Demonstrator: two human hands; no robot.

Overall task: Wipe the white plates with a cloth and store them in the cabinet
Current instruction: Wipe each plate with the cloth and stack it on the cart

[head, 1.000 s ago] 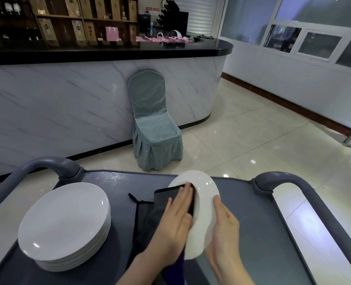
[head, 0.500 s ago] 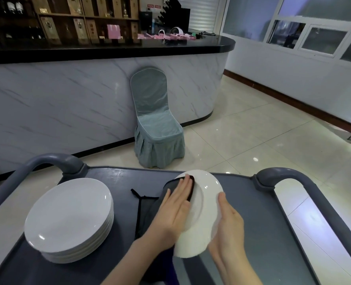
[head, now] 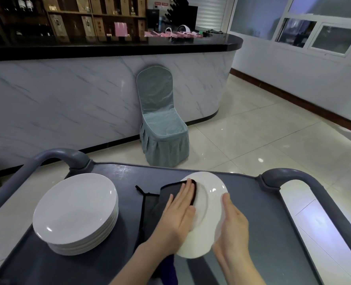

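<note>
A white plate [head: 209,204] is held tilted on edge above the grey cart top [head: 263,223]. My right hand [head: 232,225] grips its right rim, thumb on the front and fingers behind. My left hand [head: 178,212] lies flat with straight fingers and presses a dark cloth [head: 170,192] against the left part of the plate's face. The rest of the cloth hangs down onto the cart. A stack of several white plates [head: 74,208] sits on the cart's left side.
The cart has raised grey handles at the far left [head: 53,157] and far right [head: 306,177]. Beyond it a chair in a grey-green cover [head: 162,124] stands against a marble-fronted bar counter [head: 67,99]. Tiled floor spreads to the right.
The plate has tipped back a little and shows more of its face. My left hand with the cloth has shifted slightly on it. My right hand keeps its hold.
</note>
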